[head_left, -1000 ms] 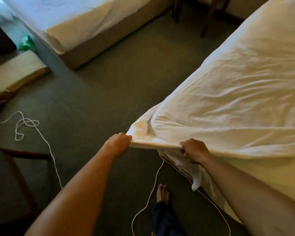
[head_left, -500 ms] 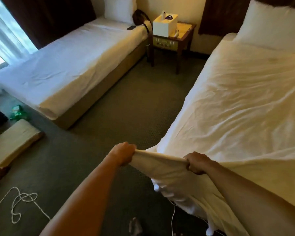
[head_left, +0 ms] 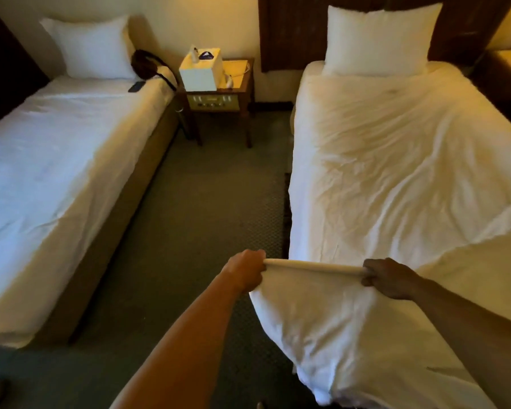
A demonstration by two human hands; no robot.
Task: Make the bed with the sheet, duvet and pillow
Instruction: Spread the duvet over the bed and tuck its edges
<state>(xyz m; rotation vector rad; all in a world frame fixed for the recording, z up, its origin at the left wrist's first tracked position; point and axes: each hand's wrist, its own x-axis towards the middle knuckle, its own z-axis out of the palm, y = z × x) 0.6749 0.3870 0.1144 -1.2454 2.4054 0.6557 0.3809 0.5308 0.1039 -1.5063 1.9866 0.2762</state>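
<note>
A white duvet lies wrinkled over the right-hand bed, reaching up to a white pillow that leans upright against the dark headboard. At the foot's left corner I stand holding the duvet's bottom edge raised and stretched taut. My left hand grips the corner of that edge, and my right hand grips it about an arm's width to the right. Below the stretched edge the cloth hangs down in front of the mattress. The sheet under the duvet is hidden.
A second bed with its own pillow stands at the left, with a phone and a dark bag on it. A nightstand carrying a white box stands between the beds. A carpeted aisle runs between them.
The view has lifted from the floor to the whole room. Both hands have kept their grip and raised the duvet's edge, pulling it tighter across the foot corner.
</note>
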